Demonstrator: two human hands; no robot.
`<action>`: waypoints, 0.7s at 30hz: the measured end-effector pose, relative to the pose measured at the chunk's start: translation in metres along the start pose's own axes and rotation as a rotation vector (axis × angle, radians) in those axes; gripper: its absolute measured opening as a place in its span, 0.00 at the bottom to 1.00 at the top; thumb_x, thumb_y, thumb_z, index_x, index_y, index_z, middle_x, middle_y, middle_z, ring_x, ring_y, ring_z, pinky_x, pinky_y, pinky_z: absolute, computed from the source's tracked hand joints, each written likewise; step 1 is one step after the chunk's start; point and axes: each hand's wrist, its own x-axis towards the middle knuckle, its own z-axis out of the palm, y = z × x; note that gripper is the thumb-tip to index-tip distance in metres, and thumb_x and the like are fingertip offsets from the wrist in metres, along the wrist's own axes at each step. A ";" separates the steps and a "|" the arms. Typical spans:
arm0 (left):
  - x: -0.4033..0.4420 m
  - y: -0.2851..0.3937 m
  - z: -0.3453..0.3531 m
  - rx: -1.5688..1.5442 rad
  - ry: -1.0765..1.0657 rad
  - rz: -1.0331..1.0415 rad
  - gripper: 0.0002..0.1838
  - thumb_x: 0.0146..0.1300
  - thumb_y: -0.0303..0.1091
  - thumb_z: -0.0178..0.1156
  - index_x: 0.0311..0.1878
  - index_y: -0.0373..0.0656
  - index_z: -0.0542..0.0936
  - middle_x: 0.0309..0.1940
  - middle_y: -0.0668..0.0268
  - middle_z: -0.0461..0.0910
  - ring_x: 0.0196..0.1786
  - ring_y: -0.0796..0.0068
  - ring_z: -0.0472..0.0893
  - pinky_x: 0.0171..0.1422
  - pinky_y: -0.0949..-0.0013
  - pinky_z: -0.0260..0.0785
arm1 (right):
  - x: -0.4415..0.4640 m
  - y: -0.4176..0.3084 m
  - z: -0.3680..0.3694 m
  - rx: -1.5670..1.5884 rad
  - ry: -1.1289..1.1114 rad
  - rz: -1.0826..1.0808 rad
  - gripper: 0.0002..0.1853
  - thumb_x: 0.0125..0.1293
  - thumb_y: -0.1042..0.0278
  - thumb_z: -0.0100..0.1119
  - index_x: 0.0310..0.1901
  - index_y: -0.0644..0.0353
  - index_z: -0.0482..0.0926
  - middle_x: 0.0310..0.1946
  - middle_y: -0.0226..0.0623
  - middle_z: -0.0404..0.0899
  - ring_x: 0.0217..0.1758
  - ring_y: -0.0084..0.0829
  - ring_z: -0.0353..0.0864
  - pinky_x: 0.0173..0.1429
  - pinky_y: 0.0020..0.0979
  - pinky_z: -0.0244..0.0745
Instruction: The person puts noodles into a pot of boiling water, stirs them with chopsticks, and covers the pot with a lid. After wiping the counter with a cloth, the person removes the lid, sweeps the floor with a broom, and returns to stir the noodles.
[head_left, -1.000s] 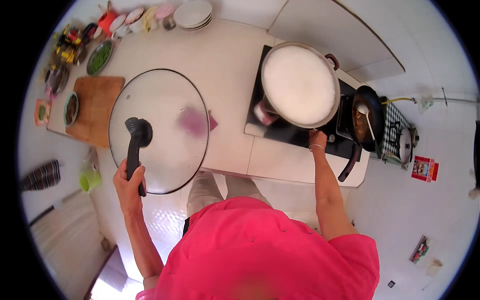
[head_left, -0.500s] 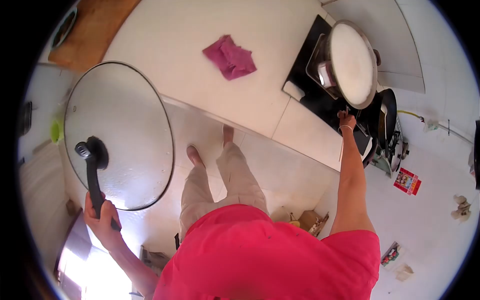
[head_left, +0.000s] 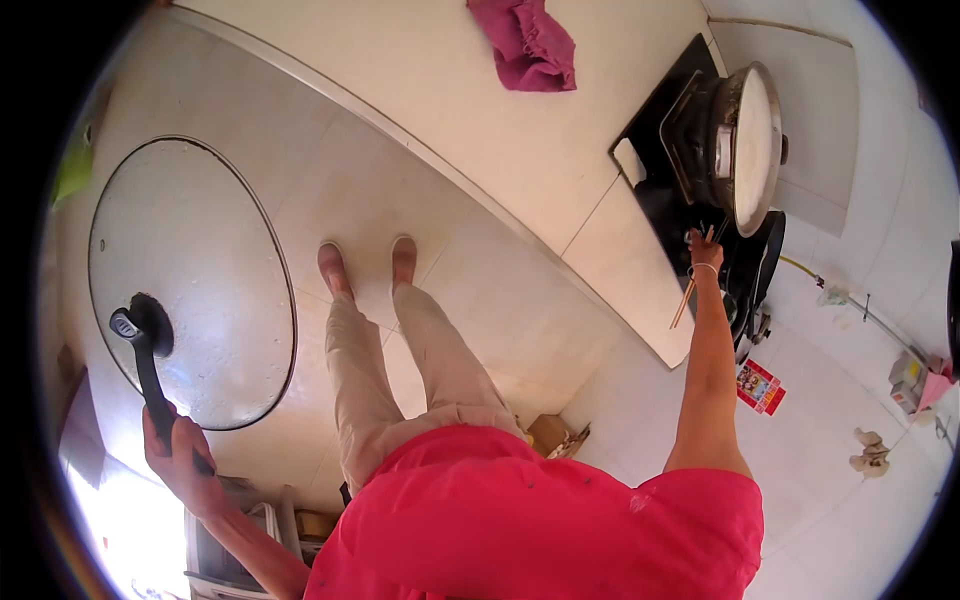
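My left hand (head_left: 185, 462) is closed around the black handle of a large glass pot lid (head_left: 215, 270), held out over the floor with droplets on the glass. Across the view, my right hand (head_left: 705, 250) reaches to the front of the black stove (head_left: 650, 190), fingers closed on a pair of wooden chopsticks (head_left: 682, 305). Whether its fingertips also touch the stove is hidden. Just beyond that hand stands a wide metal pot (head_left: 722, 160), filled near the rim with something white, perhaps foam or liquid.
A crumpled purple cloth (head_left: 530, 50) lies on the pale counter (head_left: 480, 110). Dark pans (head_left: 765, 265) stand beside the stove against the wall. A yellow hose (head_left: 798, 268) runs along that wall. The counter's edge crosses diagonally before my feet.
My view has turned, so the counter and cloth sit higher in it. The lid appears farther left and lower, still in my left hand. The chopsticks in my right hand show more plainly.
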 end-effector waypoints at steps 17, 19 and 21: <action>-0.008 -0.052 0.019 -0.039 0.009 -0.051 0.09 0.58 0.28 0.54 0.39 0.36 0.69 0.11 0.77 0.58 0.11 0.90 0.54 0.17 0.80 0.38 | 0.010 0.017 0.003 0.019 0.005 -0.059 0.28 0.54 0.41 0.61 0.22 0.66 0.82 0.19 0.40 0.81 0.31 0.40 0.83 0.40 0.36 0.74; -0.007 -0.055 0.020 -0.023 0.008 -0.042 0.09 0.58 0.28 0.53 0.40 0.35 0.69 0.11 0.76 0.58 0.11 0.90 0.54 0.17 0.80 0.38 | 0.011 0.018 0.003 0.055 -0.010 -0.042 0.27 0.53 0.43 0.63 0.22 0.65 0.82 0.19 0.40 0.81 0.30 0.40 0.83 0.40 0.36 0.74; -0.004 -0.057 0.022 -0.025 0.000 -0.038 0.09 0.58 0.28 0.53 0.41 0.35 0.69 0.11 0.76 0.58 0.12 0.90 0.54 0.17 0.80 0.39 | 0.005 0.012 0.000 0.083 -0.018 -0.024 0.26 0.53 0.44 0.64 0.22 0.66 0.82 0.19 0.41 0.81 0.30 0.39 0.83 0.39 0.36 0.73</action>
